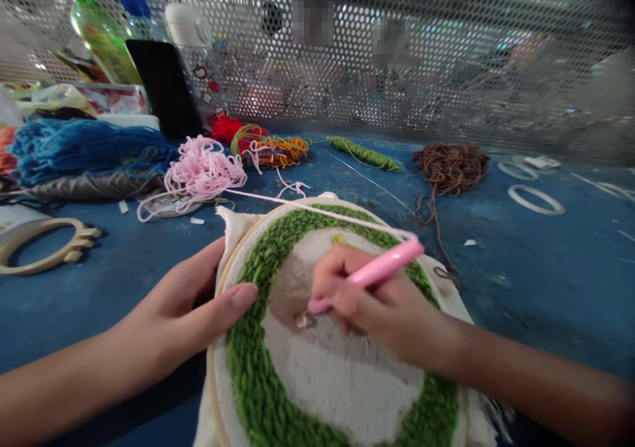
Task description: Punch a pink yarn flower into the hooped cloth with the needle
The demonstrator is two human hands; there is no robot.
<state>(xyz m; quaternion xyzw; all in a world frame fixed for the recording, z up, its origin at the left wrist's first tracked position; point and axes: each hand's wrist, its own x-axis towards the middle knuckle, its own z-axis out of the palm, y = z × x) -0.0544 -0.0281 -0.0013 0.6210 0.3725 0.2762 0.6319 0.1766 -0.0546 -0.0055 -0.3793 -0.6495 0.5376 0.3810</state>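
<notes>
1. A blue tabletop (560, 288), scuffed and smooth, runs back to a perforated metal screen (342, 96); shapes behind its round holes are blurred, some pixelated.
2. The right hand (374, 301) pinches a glossy pink, pen-shaped tool (384, 267), slanting over the cloth; curled fingers hide part of its lower end, and the blurred tip is hard to make out.
3. The left hand (191, 311) clasps the hoop (212, 367) at its left edge, thumb on the front, the other fingers mostly hidden behind.
4. The hoop stands in front of the person at centre, its bottom cut off by the frame. It stretches off-white woven cloth (327, 384), ringed by a thick, ropy band of green stitches (255, 374); the middle is mostly bare, with a small yellow-green patch half hidden above the right hand.
5. A soft pink strand (317, 205) runs from the tool's upper end to a loose, tangled pink heap (203, 169).
6. Farther out lie a matted blue bundle (84, 146), crinkly brown yarn (451, 167), a twisted green skein (362, 153) and, cut off at left, another hoop with a knobbed clasp (47, 245).
</notes>
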